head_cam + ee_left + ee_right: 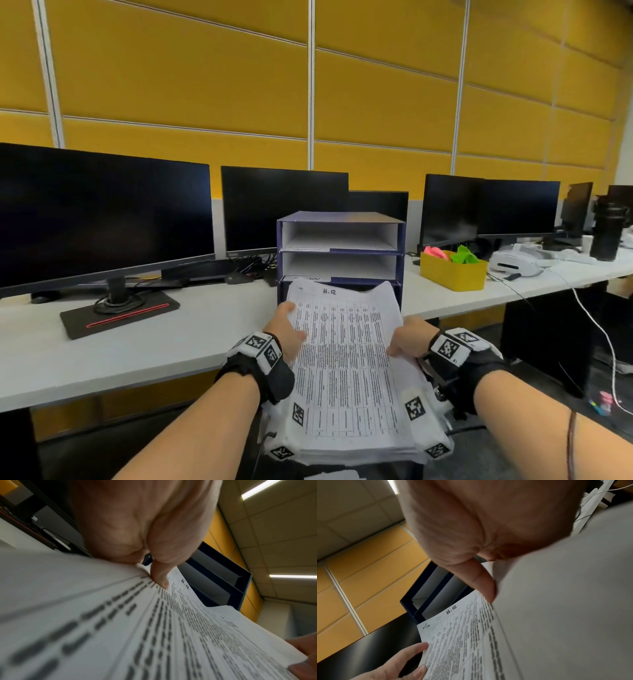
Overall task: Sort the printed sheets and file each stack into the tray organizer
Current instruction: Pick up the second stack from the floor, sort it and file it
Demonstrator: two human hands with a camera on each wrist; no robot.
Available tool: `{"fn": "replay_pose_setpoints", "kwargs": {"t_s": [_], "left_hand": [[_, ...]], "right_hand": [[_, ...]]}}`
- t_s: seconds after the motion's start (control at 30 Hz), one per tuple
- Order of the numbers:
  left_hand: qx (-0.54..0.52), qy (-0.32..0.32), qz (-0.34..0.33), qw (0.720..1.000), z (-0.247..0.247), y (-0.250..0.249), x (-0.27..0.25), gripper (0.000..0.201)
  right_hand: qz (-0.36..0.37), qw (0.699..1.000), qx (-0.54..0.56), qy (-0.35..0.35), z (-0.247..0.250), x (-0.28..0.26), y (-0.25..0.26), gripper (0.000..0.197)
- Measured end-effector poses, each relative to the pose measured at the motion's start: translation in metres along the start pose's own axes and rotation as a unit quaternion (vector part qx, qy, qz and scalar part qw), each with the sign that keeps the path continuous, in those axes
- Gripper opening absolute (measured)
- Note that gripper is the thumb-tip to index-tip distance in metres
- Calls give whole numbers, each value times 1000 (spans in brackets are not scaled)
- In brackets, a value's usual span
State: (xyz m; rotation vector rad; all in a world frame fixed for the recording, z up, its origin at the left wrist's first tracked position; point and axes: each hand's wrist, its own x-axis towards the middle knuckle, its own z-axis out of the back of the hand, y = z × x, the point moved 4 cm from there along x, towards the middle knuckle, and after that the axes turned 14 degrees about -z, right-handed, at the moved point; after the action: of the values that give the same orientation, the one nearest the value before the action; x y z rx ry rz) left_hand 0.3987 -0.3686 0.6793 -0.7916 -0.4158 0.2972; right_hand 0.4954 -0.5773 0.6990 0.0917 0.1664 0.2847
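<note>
A thick stack of white printed sheets marked "H.R" [346,346] is held at the bottom slot of the dark-blue three-tier tray organizer [340,240] on the white worktop [171,329]. The left hand [287,330] and right hand [409,341] each have a grip grasping a side edge, thumbs on top.

Handwritten "H.R" at top of top printed sheet [346,359]. Table text below too blurred to read. Label strips on tray organizer [340,217] shelf edges illegible.
</note>
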Motion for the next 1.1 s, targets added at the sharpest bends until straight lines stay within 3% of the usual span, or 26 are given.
{"fn": "replay_pose_setpoints", "kwargs": {"t_s": [0.17, 0.27, 0.33, 0.5, 0.57, 0.63, 0.73, 0.8, 0.87, 1.0, 1.1], "left_hand": [[89, 119, 0, 989, -9, 0, 15, 74], [120, 142, 9, 983, -8, -3, 30, 77], [152, 138, 16, 979, -3, -7, 41, 78], [185, 125, 18, 975, 1, -9, 69, 77], [183, 122, 27, 975, 0, -5, 78, 75], [181, 119, 34, 976, -1, -3, 84, 75], [190, 106, 40, 975, 0, 0, 94, 75], [206, 89, 41, 974, 3, -4, 95, 73], [199, 80, 28, 976, 2, -10, 95, 66], [186, 87, 35, 978, 5, -8, 90, 58], [92, 83, 55, 991, 5, 23, 92, 63]], "right_hand": [[-23, 997, 68, 20, -12, 17, -8, 40], [0, 993, 109, 36, -2, 33, -9, 38], [-46, 987, 148, 34, 10, 36, -8, 36], [-37, 988, 151, 26, 18, 63, -5, 43], [-49, 982, 181, 36, 13, 74, -6, 31], [-61, 966, 248, 44, 8, 80, -13, 16], [-76, 926, 360, 84, -6, 85, -23, 13], [-88, 889, 430, 128, -18, 85, -29, 22], [-90, 880, 441, 152, -25, 82, -32, 23], [-92, 869, 471, 123, -21, 80, -33, 15], [-89, 858, 493, 112, -21, 90, -27, 12]]}}
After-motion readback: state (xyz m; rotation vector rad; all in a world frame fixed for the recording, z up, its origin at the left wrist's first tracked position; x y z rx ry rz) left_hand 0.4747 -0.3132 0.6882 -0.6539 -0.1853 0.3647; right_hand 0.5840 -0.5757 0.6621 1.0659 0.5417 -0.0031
